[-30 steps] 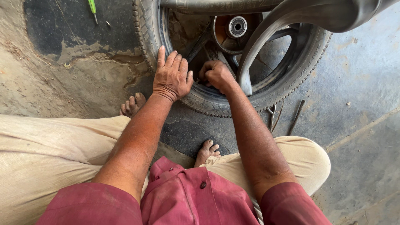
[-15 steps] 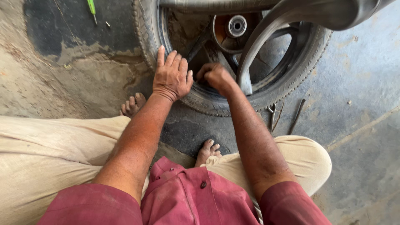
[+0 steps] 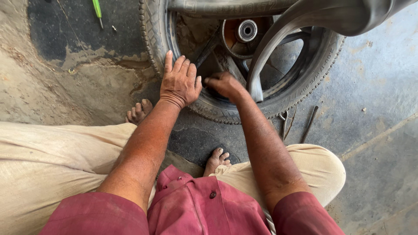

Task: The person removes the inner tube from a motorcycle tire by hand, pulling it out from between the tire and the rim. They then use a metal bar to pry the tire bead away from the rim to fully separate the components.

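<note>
A black motorcycle wheel with its tyre [image 3: 300,93] lies flat on the concrete floor in front of me. My left hand [image 3: 179,80] rests flat on the tyre's near sidewall, fingers spread. My right hand [image 3: 224,83] is curled at the inner edge of the tyre beside it, fingers tucked down toward the rim; what they grip is hidden. A grey inner tube [image 3: 305,19] loops up out of the wheel and over the hub [image 3: 246,30].
Two thin metal tyre irons [image 3: 310,124] lie on the floor right of the wheel. A green screwdriver [image 3: 97,10] lies at the top left. My bare feet [image 3: 138,111] are next to the tyre, knees spread.
</note>
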